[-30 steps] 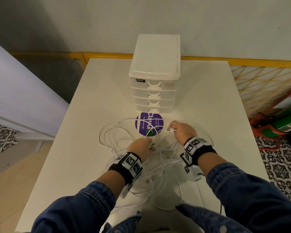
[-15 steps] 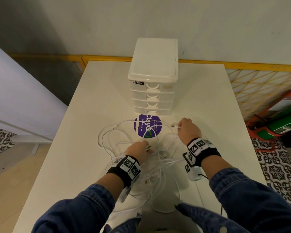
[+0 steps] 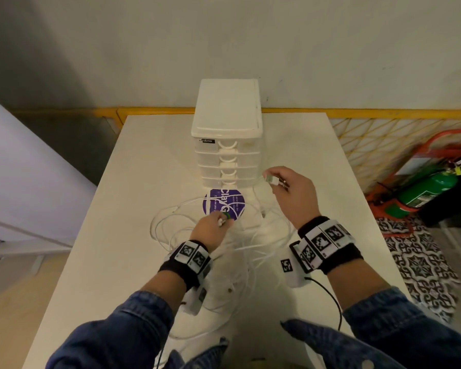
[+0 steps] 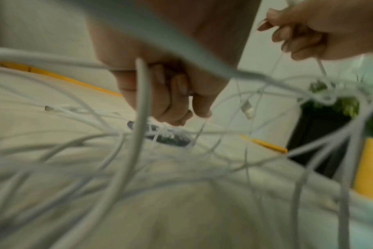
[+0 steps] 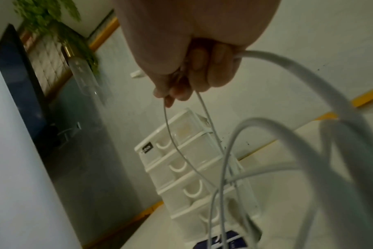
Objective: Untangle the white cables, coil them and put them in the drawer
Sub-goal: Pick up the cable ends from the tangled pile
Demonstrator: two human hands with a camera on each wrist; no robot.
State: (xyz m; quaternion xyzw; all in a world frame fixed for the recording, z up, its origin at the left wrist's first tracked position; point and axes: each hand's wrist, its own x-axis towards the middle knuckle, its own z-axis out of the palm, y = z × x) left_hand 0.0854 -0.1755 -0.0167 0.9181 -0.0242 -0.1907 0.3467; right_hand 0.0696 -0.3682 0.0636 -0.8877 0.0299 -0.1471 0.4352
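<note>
The white cables (image 3: 218, 251) lie in one loose tangle on the near middle of the table (image 3: 112, 235), in front of the closed drawer unit (image 3: 228, 145) that stands at the far side. The right hand (image 3: 293, 198) is raised to the right of the drawers and pinches a plug end (image 3: 271, 179) between thumb and curled fingers, while the left hand (image 3: 210, 230) stays low over the heap and pinches another end with its fingers closed together. I judge the cables light, soft and a little springy, so they slide and catch on each other easily; the best hold is at the stiff plug ends, pulling one slowly through the loops, not hard.
</note>
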